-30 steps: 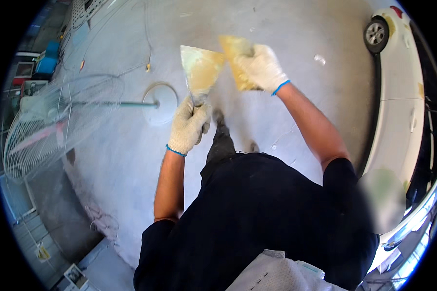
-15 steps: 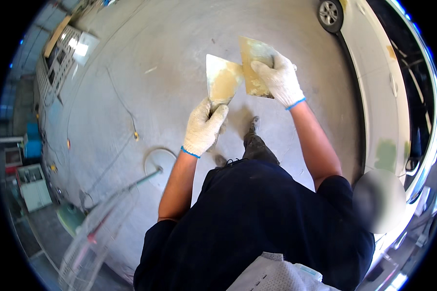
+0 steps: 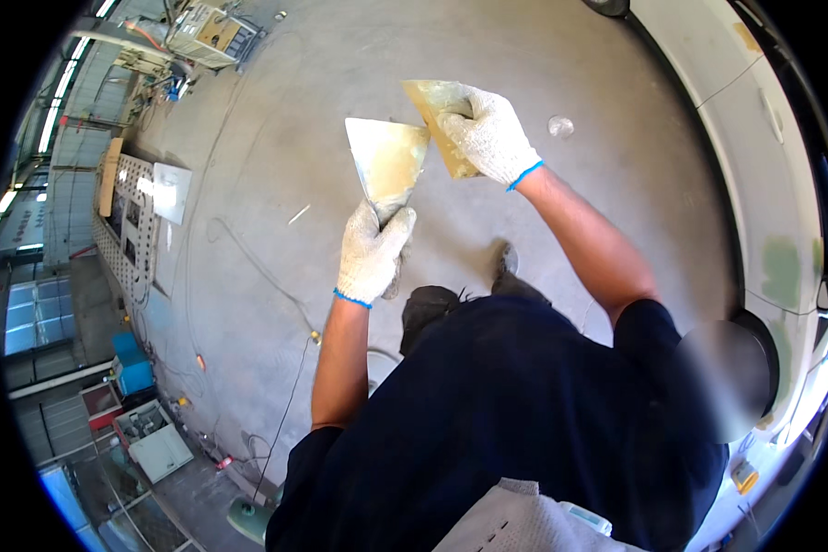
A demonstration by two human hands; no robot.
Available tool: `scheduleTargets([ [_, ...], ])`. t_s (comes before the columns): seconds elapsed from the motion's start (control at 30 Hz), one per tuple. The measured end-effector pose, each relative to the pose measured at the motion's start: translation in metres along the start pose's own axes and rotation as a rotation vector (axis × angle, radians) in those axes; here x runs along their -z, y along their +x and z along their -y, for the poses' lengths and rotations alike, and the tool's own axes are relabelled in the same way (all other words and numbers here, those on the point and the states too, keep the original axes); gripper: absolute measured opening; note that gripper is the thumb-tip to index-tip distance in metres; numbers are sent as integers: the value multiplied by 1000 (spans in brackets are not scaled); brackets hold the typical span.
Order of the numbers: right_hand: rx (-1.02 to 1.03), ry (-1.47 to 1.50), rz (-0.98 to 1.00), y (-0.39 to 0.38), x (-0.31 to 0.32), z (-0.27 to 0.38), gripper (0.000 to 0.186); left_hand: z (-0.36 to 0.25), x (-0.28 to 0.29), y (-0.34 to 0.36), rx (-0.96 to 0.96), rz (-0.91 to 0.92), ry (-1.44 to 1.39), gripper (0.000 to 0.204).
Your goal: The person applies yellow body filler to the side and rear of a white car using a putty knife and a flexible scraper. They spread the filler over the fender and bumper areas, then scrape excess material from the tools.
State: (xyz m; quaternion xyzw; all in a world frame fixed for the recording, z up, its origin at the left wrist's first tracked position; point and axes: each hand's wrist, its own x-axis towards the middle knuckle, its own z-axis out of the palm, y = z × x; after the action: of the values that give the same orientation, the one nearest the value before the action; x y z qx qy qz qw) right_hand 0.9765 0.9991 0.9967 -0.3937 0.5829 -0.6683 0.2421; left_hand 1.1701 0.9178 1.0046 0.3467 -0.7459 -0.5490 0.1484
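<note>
In a white knit glove with a blue cuff, my left hand [image 3: 368, 256] grips the narrow lower end of a putty knife [image 3: 388, 164]. Its wide blade points away from me and carries a smear of yellowish paste. To its right, my gloved right hand [image 3: 493, 138] pinches a flat spreader [image 3: 435, 101], thumb on the upper face, fingers mostly hidden underneath. Yellowish paste covers the spreader too. Its left edge meets or slightly overlaps the knife blade's upper right corner; I cannot tell whether they touch.
Along the right stands a white car [image 3: 708, 57] with a greenish patch [image 3: 782, 271] on its side. A cord with a yellow connector [image 3: 315, 338] crosses the floor. At left are a perforated metal frame [image 3: 140, 216], a blue box [image 3: 132, 364] and a pale cabinet [image 3: 161, 451].
My view has turned and the body has shifted over the floor. Both hands sit farther left in the picture, still holding their tools. The putty knife blade shows more of its face.
</note>
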Motion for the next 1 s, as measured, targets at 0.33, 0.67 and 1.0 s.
scheduleTargets([
  [0.33, 115, -390, 19, 249, -173, -47, 26, 7, 207, 223, 126, 49, -150, 18],
  [0.67, -35, -403, 166, 450, -241, -28, 22, -8, 335, 412, 106, 172, -110, 17],
  [1.0, -9, -319, -119, 649, -168, -75, 24, -67, 343, 620, 156, 296, -149, 26],
])
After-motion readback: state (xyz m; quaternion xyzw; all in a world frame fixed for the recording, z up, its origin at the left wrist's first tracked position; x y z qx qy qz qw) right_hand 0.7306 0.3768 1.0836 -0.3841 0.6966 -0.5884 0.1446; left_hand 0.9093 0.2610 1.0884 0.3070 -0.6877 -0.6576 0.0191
